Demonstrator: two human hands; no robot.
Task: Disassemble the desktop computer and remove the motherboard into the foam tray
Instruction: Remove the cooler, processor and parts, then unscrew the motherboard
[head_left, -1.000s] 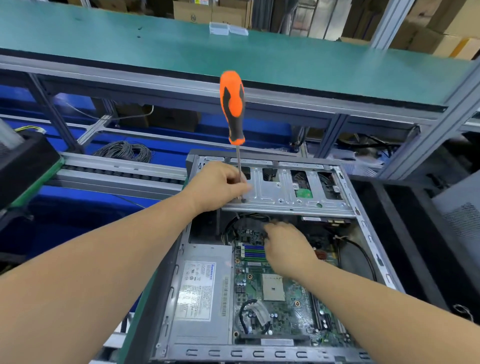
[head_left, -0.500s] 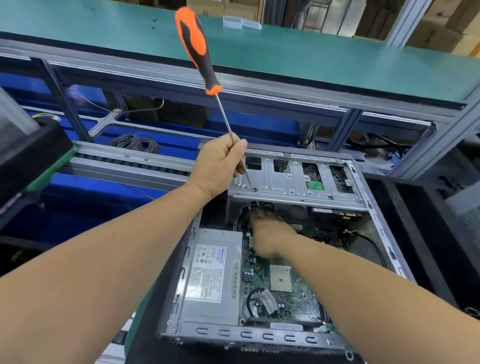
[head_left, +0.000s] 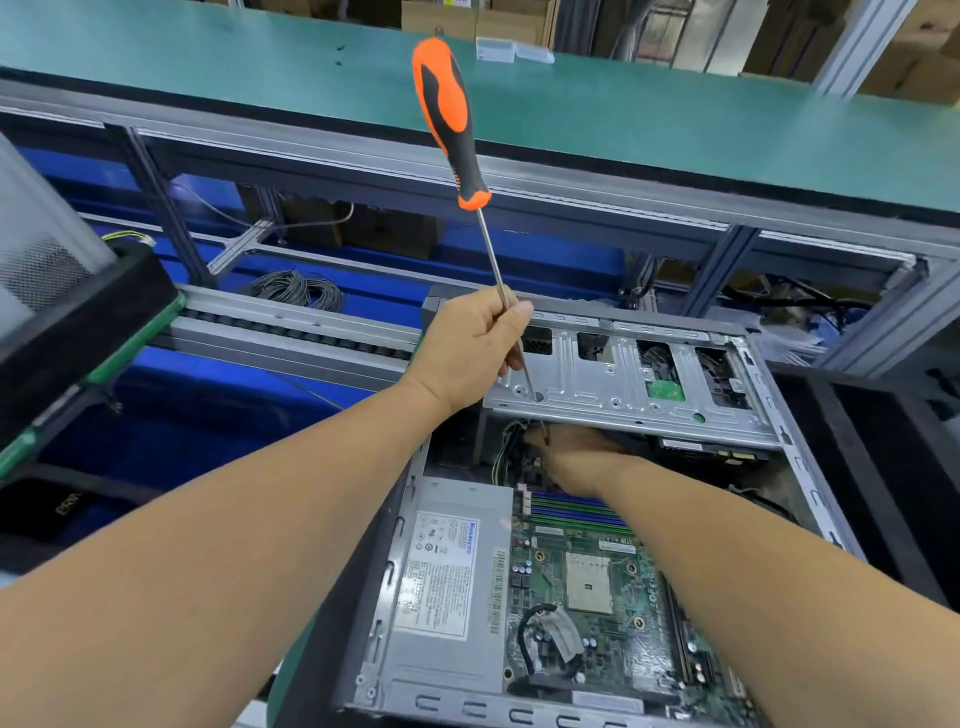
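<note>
left hand (head_left: 470, 353) gripped screwdriver (head_left: 451, 122) by shaft; right hand (head_left: 574, 457) under drive cage (head_left: 631, 382), grip hidden.

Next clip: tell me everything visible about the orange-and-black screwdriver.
The orange-and-black screwdriver has a moulded, rubbery-looking grip and a long thin bare metal shaft. It tilts, grip up and leaning left, above the open grey computer case. The left hand pinches the shaft low down; the tip passes through a hole in the silver metal drive bracket, ending near the right hand.
</note>
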